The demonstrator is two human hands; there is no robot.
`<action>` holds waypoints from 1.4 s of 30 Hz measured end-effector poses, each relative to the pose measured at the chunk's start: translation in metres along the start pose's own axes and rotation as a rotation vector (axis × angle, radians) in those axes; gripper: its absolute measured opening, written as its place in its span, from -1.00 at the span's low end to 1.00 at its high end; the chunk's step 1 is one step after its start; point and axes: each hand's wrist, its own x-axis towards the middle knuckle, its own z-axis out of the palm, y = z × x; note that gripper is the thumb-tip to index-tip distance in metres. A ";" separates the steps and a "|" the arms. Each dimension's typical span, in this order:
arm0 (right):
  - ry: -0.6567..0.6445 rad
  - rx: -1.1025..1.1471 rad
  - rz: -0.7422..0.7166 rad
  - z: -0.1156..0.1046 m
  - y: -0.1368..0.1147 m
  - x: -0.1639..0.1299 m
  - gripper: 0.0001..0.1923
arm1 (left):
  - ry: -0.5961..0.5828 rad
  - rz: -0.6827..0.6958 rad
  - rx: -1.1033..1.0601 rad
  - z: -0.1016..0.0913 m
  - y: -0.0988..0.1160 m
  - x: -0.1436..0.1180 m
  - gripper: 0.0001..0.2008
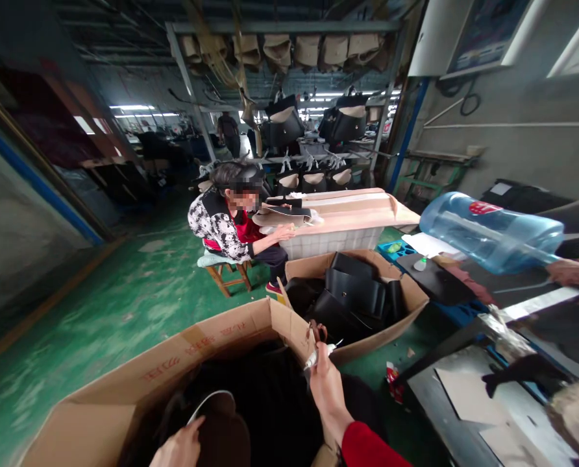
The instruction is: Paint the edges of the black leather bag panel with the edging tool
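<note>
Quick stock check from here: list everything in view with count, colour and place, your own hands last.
cardboard boxes: two, brown, on the floor ahead
black pieces: several, in the far box
water jug: one, blue, tilted at right
worktable: one, grey, lower right
seated person: one, patterned top, on a stool
white crate: one, beside that person
dark curved piece: one, at left hand
snips: one, silver, in right hand
left hand: bottom centre
right hand: red sleeve

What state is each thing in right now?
Near box: open, dark pieces inside.
Far box: open, full of black bags.
Left hand: touching a dark curved piece.
Right hand: shut on scissors.
Water jug: tilted on its side.
</note>
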 end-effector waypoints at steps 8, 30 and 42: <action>0.070 0.249 -0.070 -0.006 -0.007 -0.006 -0.53 | 0.274 0.187 -0.370 -0.150 0.024 -0.097 -0.55; 0.214 0.753 -0.459 -0.369 0.024 -0.147 -0.64 | -0.535 0.396 -0.940 -0.159 0.274 -0.282 -0.58; 0.261 0.223 -0.497 -0.380 0.077 -0.198 -0.58 | -0.534 0.441 -0.726 -0.119 0.317 -0.296 -0.66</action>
